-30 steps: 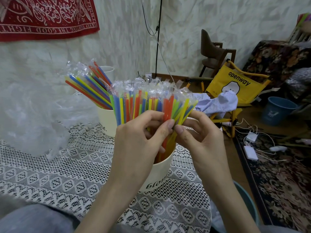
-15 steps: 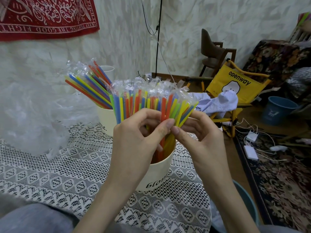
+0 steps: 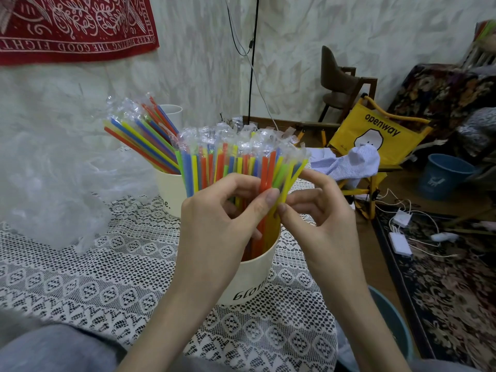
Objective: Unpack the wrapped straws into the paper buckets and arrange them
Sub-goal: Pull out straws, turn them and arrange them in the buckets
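At centre frame, both hands work the straws [image 3: 236,167] standing in the near bucket [image 3: 249,280], left hand [image 3: 222,221] and right hand [image 3: 316,218] each pinching stems, seemingly to fan them evenly.

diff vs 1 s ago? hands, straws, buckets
The right hand drew a yellow straw out to the right edge of the fan, its grip staying pinched on it. The left hand keeps holding the wrapped straws in the near bucket. The far bucket and its straws did not move.
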